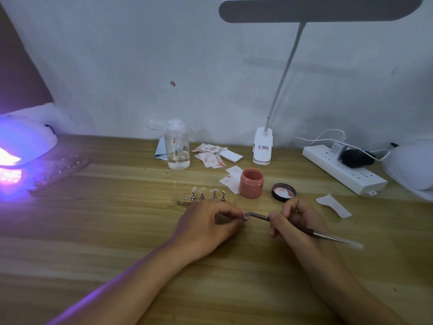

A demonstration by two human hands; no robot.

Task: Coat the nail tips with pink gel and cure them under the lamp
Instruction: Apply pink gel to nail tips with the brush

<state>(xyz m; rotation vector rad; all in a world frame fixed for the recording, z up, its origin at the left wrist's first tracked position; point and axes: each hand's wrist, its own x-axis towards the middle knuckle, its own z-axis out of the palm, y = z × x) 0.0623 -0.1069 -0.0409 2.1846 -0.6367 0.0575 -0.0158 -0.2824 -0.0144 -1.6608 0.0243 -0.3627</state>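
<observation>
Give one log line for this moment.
left hand: pinches nail tip | right hand: brush at tip | gel jar: open | curing lamp: lit

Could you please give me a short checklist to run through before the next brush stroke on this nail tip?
1. Left hand pinches the nail tip: ok.
2. Right hand grips the brush, bristle end at the tip: ok.
3. Pink gel jar open, lid lying beside it: ok.
4. Curing lamp glowing violet at the far left: ok.
5. Enough gel on the bristles: cannot tell.
</observation>
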